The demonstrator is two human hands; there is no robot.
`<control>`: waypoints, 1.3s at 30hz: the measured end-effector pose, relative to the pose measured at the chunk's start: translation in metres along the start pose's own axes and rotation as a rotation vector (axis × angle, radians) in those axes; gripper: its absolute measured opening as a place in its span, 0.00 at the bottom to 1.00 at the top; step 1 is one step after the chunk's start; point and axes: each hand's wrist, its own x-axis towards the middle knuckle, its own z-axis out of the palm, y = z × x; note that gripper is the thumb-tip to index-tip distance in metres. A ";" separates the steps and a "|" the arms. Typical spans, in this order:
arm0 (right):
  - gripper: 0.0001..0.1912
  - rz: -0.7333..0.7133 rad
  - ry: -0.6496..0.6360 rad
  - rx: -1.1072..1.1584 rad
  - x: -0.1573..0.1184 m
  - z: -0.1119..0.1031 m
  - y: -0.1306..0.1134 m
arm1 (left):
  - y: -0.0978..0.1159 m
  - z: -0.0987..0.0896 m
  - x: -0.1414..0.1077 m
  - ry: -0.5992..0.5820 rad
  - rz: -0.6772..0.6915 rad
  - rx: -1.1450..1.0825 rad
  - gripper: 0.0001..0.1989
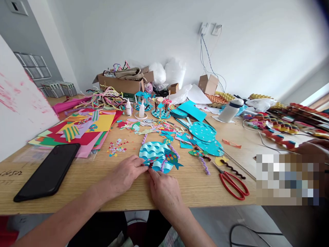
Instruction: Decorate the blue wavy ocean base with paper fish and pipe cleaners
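Observation:
A round blue paper disc (153, 148) with wavy white-and-blue layers lies in front of me. My left hand (130, 171) reaches its near edge from the left, fingers pinched together. From the right, the fingertips of my right hand (164, 185) meet them. Between the fingertips shows a short dark brown pipe cleaner (150, 165), partly hidden by them. A dark teal paper fish (172, 157) with coloured dots rests at the disc's right, beside a twisted lilac pipe cleaner (163, 165). To the right lies another spotted paper fish (196, 153) with pipe cleaners.
Red-handled scissors (234, 185) lie to the right, a black phone (48, 171) to the left. Glue bottles (141, 109), paper scraps (118, 147) and coloured sheets (102, 128) spread behind. A white bottle (231, 110) stands at back right. Another person's hand (313, 151) is at the right edge.

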 end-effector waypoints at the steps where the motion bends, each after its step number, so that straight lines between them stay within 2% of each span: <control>1: 0.13 -0.002 -0.001 -0.001 0.000 0.000 0.000 | -0.001 -0.002 0.001 -0.002 0.020 -0.002 0.13; 17: 0.14 0.005 -0.013 -0.004 0.000 0.001 0.002 | -0.021 -0.007 0.012 -0.013 0.194 -0.023 0.13; 33: 0.16 -0.026 0.039 0.042 -0.011 0.004 0.004 | -0.018 -0.007 0.006 -0.044 0.174 0.278 0.15; 39: 0.17 -0.021 0.043 0.050 -0.010 0.004 0.004 | -0.022 -0.005 0.005 -0.001 0.174 0.260 0.16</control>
